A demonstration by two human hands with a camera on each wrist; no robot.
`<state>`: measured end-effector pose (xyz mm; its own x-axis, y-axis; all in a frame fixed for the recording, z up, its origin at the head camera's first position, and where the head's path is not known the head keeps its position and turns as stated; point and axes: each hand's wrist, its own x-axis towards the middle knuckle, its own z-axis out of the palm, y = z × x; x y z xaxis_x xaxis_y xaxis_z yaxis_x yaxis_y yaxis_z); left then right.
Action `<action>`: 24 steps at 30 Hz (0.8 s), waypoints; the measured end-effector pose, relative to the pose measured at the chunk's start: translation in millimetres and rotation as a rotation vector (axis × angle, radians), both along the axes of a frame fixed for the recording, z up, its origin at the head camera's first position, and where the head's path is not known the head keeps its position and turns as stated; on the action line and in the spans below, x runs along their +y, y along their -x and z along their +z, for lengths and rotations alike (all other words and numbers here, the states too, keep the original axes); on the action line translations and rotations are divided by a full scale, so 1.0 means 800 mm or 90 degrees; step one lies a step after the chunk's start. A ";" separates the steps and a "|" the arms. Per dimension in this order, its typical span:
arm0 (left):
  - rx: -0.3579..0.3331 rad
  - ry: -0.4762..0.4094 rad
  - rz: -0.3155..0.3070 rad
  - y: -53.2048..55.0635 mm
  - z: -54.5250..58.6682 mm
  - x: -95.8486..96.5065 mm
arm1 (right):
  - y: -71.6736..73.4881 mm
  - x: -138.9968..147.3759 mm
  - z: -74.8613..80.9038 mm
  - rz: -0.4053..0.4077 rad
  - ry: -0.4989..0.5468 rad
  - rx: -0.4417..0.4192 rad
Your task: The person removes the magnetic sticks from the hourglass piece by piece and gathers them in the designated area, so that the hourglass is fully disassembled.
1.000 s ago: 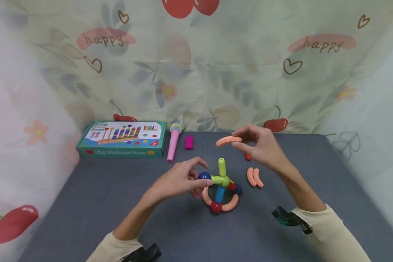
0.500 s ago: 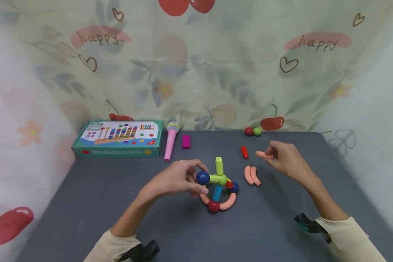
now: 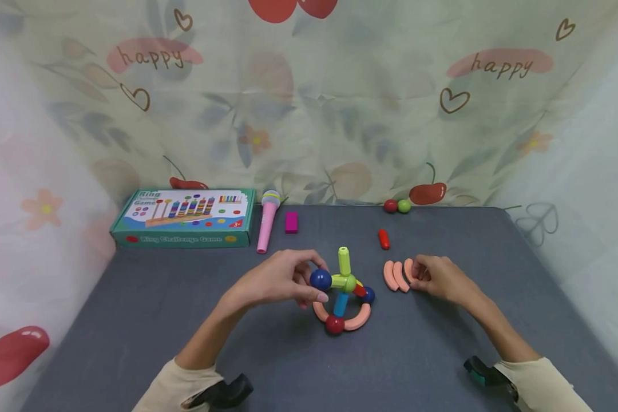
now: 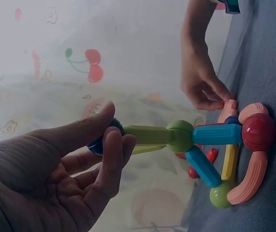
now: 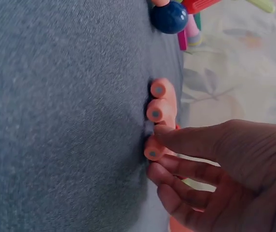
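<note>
My left hand [image 3: 273,281] pinches a blue ball [image 3: 320,279] on a toy built of magnetic sticks and balls. From that ball a light green stick [image 4: 148,135] runs to a green ball [image 3: 348,283], which also bears an upright green stick [image 3: 344,260]. Blue sticks [image 4: 217,134] lead down to a ring of curved pink sticks and balls, among them a red ball [image 3: 335,324]. To the right, my right hand [image 3: 443,278] pinches a curved pink stick [image 5: 153,149] by thumb and fingers. It lies alongside two similar curved sticks [image 3: 393,276] on the table.
Behind these lie a short red stick [image 3: 384,239], a red ball [image 3: 390,206] and a green ball [image 3: 404,206]. A magenta block [image 3: 291,222], a pink toy microphone [image 3: 268,222] and a green game box [image 3: 182,218] stand at the back left. Patterned cloth [image 3: 309,114] hangs behind the grey table.
My right hand has carried the curved pink stick rightward, then down beside the other two curved sticks. My left hand stays at the blue ball, its hold little changed.
</note>
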<state>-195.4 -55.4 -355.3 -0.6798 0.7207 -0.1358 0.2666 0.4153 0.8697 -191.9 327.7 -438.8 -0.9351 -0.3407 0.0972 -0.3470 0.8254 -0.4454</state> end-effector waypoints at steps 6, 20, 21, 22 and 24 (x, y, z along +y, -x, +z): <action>0.011 0.005 0.002 0.001 0.000 -0.001 | 0.000 -0.004 0.005 0.043 -0.011 -0.041; 0.052 0.002 0.014 0.000 -0.005 -0.001 | -0.005 -0.033 0.041 0.019 -0.009 -0.036; 0.054 -0.001 0.010 0.000 -0.007 -0.001 | -0.007 -0.039 0.046 0.022 0.007 -0.026; 0.056 -0.003 0.006 0.000 -0.008 0.000 | -0.008 -0.047 0.052 0.030 0.029 -0.020; 0.060 -0.006 0.002 0.001 -0.010 0.001 | -0.011 -0.066 0.063 0.049 0.074 -0.023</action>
<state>-195.8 -54.4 -363.2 -0.6909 0.7201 -0.0638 0.3465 0.4074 0.8450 -183.4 274.9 -388.6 -0.9101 -0.4007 0.1062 -0.3895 0.7391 -0.5495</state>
